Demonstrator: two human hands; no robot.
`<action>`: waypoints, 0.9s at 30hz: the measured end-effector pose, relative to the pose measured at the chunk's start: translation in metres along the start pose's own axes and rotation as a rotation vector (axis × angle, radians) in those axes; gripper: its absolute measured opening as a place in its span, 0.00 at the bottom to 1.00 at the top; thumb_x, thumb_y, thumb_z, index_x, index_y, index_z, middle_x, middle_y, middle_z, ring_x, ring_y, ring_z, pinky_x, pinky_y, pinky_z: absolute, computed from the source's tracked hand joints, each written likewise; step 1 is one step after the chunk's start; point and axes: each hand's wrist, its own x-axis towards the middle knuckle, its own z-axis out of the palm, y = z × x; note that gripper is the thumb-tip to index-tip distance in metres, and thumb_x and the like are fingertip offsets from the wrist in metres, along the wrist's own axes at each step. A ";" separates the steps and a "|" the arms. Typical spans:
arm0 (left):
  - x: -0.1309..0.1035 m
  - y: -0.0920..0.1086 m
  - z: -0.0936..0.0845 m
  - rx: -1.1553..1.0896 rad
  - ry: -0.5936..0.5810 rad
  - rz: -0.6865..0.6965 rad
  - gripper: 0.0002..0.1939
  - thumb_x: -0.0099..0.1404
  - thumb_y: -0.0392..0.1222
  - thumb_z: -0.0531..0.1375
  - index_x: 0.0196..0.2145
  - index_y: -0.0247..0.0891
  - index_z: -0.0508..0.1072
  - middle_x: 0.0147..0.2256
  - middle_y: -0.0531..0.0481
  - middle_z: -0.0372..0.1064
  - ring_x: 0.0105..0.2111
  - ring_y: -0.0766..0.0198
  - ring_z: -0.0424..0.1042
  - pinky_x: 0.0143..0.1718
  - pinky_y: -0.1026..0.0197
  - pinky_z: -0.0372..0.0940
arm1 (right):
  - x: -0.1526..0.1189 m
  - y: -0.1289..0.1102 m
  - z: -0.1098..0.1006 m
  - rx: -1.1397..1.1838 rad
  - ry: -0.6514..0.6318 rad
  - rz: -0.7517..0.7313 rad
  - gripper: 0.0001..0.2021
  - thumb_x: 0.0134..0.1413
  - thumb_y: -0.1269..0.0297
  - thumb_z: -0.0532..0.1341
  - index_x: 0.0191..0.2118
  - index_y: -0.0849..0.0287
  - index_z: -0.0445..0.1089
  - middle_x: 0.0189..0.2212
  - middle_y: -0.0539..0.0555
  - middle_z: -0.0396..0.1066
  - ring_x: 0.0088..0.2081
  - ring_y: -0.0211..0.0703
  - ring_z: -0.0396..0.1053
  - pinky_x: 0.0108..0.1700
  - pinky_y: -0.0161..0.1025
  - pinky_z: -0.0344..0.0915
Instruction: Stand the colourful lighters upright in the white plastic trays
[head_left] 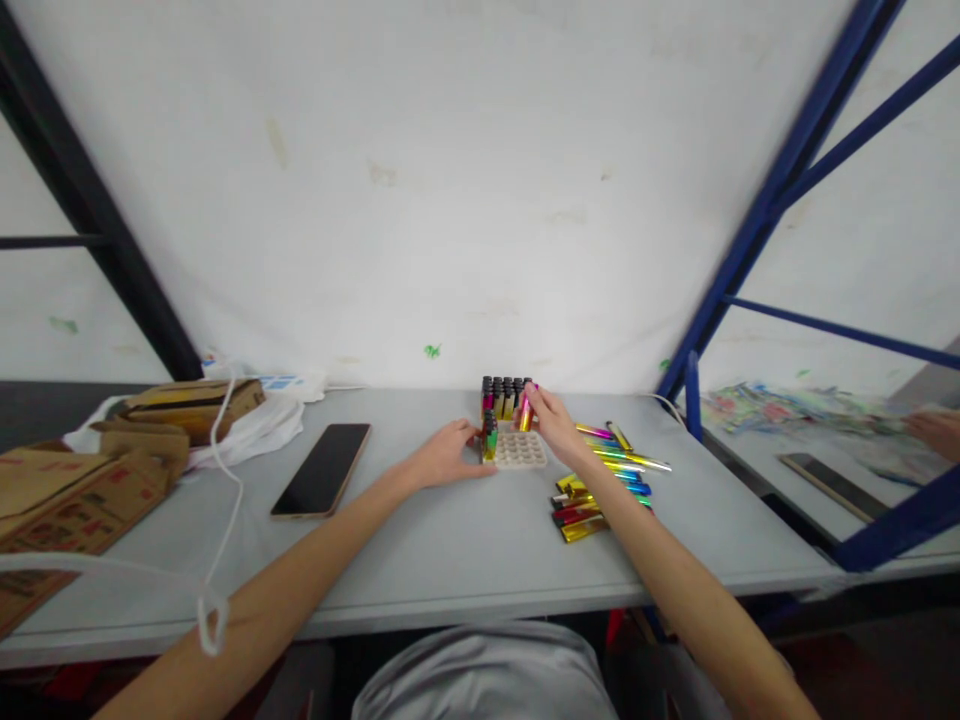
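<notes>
Left hand (448, 455), spread wide, braces one tray (523, 452); right hand (553, 422) pinches one lighter (526, 412) at it; one phone (322, 471) lies left of the tray.

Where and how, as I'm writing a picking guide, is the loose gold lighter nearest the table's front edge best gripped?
Probably pinch the gold lighter across its narrow body near its left end, coming from the front left. It lies flat at a slant, that end facing bare table, while a red lighter lies behind and the right forearm crowds its other end.
</notes>
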 end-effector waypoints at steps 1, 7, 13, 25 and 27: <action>0.000 0.000 0.000 0.002 -0.004 0.001 0.28 0.58 0.64 0.67 0.41 0.34 0.78 0.39 0.43 0.73 0.39 0.51 0.73 0.45 0.54 0.68 | -0.004 0.003 0.001 0.007 -0.048 0.005 0.28 0.57 0.29 0.57 0.34 0.53 0.65 0.27 0.50 0.69 0.29 0.43 0.68 0.34 0.41 0.69; 0.000 0.004 -0.004 0.006 -0.028 0.004 0.28 0.59 0.64 0.66 0.42 0.35 0.77 0.39 0.43 0.73 0.40 0.51 0.73 0.46 0.53 0.69 | -0.021 0.007 0.009 -0.094 -0.104 0.114 0.28 0.59 0.29 0.54 0.31 0.51 0.56 0.20 0.43 0.53 0.19 0.36 0.51 0.21 0.36 0.54; 0.000 0.006 -0.006 0.011 -0.023 0.002 0.26 0.59 0.63 0.66 0.41 0.36 0.77 0.39 0.43 0.73 0.40 0.52 0.73 0.45 0.53 0.69 | -0.022 0.012 0.019 -0.407 0.059 0.063 0.29 0.61 0.33 0.52 0.23 0.53 0.55 0.18 0.47 0.54 0.22 0.39 0.56 0.24 0.36 0.54; 0.000 0.007 -0.005 0.028 -0.031 -0.008 0.27 0.59 0.63 0.66 0.41 0.35 0.77 0.39 0.43 0.73 0.40 0.51 0.73 0.46 0.53 0.69 | -0.021 0.016 0.019 -0.636 0.125 -0.012 0.18 0.59 0.57 0.52 0.19 0.53 0.52 0.17 0.47 0.53 0.25 0.42 0.56 0.30 0.37 0.54; 0.000 0.007 -0.006 0.021 -0.035 -0.011 0.26 0.59 0.63 0.66 0.41 0.35 0.77 0.40 0.42 0.73 0.40 0.51 0.73 0.46 0.53 0.69 | -0.021 0.015 0.018 -0.640 0.138 -0.013 0.18 0.59 0.57 0.52 0.20 0.53 0.53 0.18 0.47 0.54 0.25 0.42 0.57 0.30 0.37 0.54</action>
